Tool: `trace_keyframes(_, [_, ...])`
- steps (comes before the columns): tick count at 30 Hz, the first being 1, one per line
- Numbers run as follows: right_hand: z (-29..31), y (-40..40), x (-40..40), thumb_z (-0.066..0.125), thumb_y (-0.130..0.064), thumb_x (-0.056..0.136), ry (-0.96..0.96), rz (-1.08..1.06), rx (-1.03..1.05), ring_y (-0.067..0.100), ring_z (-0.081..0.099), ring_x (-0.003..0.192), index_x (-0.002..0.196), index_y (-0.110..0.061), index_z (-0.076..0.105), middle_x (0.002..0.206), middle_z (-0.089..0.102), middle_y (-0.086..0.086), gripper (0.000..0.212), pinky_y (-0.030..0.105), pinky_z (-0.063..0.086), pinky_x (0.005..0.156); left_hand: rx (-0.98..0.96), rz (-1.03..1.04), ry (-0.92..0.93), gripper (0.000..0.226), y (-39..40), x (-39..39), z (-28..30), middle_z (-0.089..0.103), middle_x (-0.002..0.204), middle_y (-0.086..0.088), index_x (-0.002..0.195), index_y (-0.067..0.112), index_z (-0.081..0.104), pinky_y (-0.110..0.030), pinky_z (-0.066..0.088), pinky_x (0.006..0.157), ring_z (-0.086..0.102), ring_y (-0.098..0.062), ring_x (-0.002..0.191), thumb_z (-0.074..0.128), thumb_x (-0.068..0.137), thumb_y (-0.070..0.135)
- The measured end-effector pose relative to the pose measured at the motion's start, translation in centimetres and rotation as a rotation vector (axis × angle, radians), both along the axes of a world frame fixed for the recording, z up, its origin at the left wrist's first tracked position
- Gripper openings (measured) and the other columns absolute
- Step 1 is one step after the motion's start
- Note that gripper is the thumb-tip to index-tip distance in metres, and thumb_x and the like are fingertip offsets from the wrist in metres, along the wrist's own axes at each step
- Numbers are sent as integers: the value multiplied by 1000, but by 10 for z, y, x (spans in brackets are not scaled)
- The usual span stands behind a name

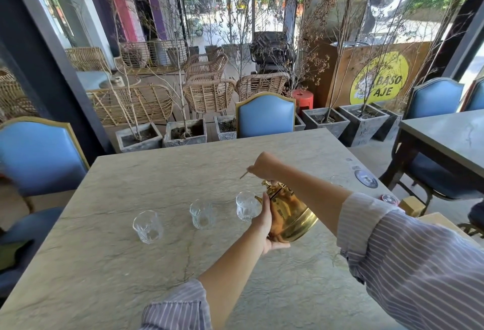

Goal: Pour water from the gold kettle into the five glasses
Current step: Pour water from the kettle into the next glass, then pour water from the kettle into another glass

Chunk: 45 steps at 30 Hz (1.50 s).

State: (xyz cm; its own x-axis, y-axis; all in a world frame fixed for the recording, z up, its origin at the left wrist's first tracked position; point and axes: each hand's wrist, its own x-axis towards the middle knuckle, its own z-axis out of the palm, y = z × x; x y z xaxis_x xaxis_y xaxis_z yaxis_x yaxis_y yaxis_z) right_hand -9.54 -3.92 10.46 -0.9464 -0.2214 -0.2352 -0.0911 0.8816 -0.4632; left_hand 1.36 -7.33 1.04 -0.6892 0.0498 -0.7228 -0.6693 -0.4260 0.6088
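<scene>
Kettle (290, 214), gold, centre frame, tilted at a glass (246, 206), left hand (264, 227) cupping its base, right hand (264, 167) gripping its handle, over grey stone table (131, 264); blue chairs (265, 114) around; yellow sign (379, 80) upper right reads "BASO AJE".

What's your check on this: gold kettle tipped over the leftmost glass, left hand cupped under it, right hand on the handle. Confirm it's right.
Not quite. In the head view the gold kettle tips toward the rightmost of the three glasses in front, the glass by its spout, not the leftmost. The left hand under it and right hand on the handle stand.
</scene>
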Motion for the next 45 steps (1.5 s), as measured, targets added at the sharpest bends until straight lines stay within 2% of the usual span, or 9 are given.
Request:
trace_keyframes(7, [-6,4,1,55,-36,95,18,-4,-4,17,50,47,78,-2,58,61,51,5,39,25,40,43,-24,-1,1,114,-4,-1,-8,48,152,-21,150,19,39,-68,52,93,52,-47,134,57,63,91])
trace_keyframes(13, [-20,13,9,55,-31,94,46,-49,-114,16,44,42,62,-7,52,52,47,2,40,23,36,43,-100,4,42,140,-11,0,-26,54,145,-16,146,20,41,-65,57,69,56,-44,130,68,32,96])
trace_keyframes(21, [-48,29,35,56,-25,92,130,-120,-374,12,35,47,56,-14,46,50,43,-2,39,26,24,45,-205,0,56,117,-22,7,-43,57,135,-12,132,15,46,-66,57,87,58,-38,125,75,47,89])
trace_keyframes(25, [-57,32,48,59,-28,91,204,-150,-491,15,42,50,68,3,63,56,53,5,39,27,29,47,-264,44,53,89,-27,15,-41,54,133,-13,125,18,42,-60,58,91,57,-36,124,76,66,75])
trace_keyframes(29, [-59,29,59,60,-31,92,263,-142,-601,14,50,53,81,3,72,65,67,14,37,26,37,50,-319,93,115,89,-38,19,-46,58,124,-10,126,20,40,-58,57,95,62,-31,115,80,66,72])
trace_keyframes(36, [-53,-3,66,63,-24,89,235,-68,-709,4,45,48,79,-2,73,56,58,-4,26,16,34,45,-462,142,191,93,-70,33,-48,55,114,3,131,31,40,-54,53,102,58,-25,111,72,62,83])
trace_keyframes(38, [-51,-17,66,63,-21,88,209,-35,-708,0,43,44,78,-2,73,54,57,-7,24,15,34,45,-468,175,169,92,-78,39,-45,55,121,-1,138,28,40,-49,57,96,57,-25,113,70,68,81])
trace_keyframes(41, [-49,-37,67,62,-19,88,155,18,-687,1,41,43,72,-2,69,51,52,-8,25,17,33,45,-444,218,128,81,-90,46,-39,62,128,-10,136,22,46,-32,55,66,60,-23,109,66,77,75])
trace_keyframes(45, [-50,-63,64,60,-19,90,95,75,-614,10,37,46,56,-11,51,51,45,-3,36,22,29,44,-358,251,85,90,-104,51,-41,62,126,-9,131,17,52,-37,58,68,61,-22,104,66,69,81])
